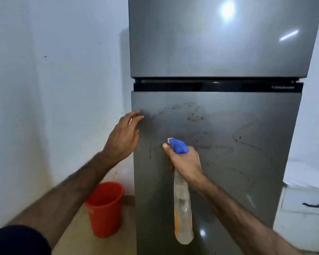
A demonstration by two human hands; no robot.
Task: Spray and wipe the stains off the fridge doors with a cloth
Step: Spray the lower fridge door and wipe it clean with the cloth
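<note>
Right hand (185, 162): grips spray bottle (182, 205), centre frame.
Left hand (124, 137): fingers straight, touching stained fridge door (247, 144) edge.

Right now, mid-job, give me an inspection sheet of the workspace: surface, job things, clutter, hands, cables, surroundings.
Surface: lower fridge door carries dark smears and specks; upper fridge door shows glare, no clear stains.
Job's things: spray bottle with blue head, nozzle towards the lower door; cloth not seen.
Clutter: red bucket on the floor, left of the fridge.
Hands: left hand open, fingers at the lower door's left edge; right hand grips the bottle's neck.
Cables: nothing seen.
Surroundings: white wall on the left; white cabinet with a dark handle on the right.
</note>
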